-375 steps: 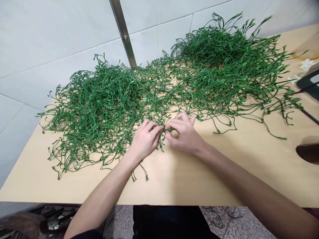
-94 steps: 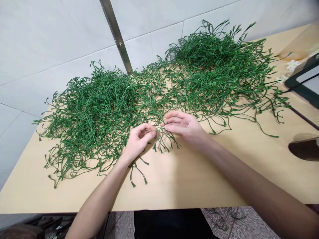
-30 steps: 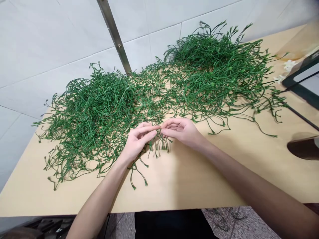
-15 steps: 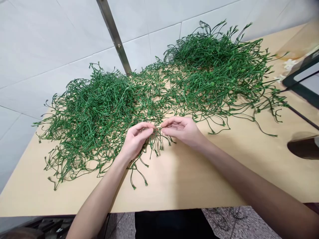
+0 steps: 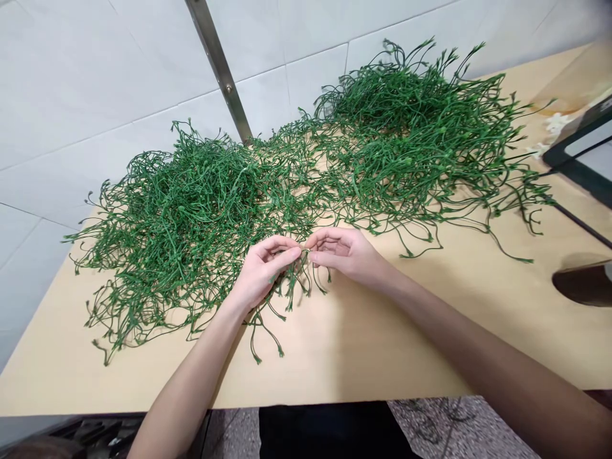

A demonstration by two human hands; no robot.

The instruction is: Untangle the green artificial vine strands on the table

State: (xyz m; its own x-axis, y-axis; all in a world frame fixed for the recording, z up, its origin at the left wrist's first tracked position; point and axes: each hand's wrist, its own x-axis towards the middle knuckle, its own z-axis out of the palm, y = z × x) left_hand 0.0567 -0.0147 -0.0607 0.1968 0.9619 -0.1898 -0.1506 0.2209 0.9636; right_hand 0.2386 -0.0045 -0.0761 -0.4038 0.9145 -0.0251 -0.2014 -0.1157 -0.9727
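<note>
Thin green stems with small forked tips, which look like plastic, hang in a small cluster [image 5: 291,294] beneath my fingers. My left hand [image 5: 262,271] pinches a green stem between thumb and forefinger. Facing it, my right hand [image 5: 351,256] is also closed in a pinch at the same spot, and the fingertips of both hands nearly meet. The exact bit held is mostly covered by the fingers. Just beyond my left hand spreads a tangled heap of the same stems [image 5: 191,204]; a second heap [image 5: 411,134] lies farther back on the right.
The light wooden table [image 5: 396,357] runs along a tiled wall [image 5: 119,64], where a metal strip [image 5: 220,70] comes down. At right are a dark-framed object [image 5: 581,153], small white pieces [image 5: 557,122], a black cord [image 5: 581,220] and a dark round opening [image 5: 581,285].
Both hands have shifted slightly, the left a little to the right, so that their fingertips are closer together. The stems hanging below them have moved a little; the heaps look unchanged.
</note>
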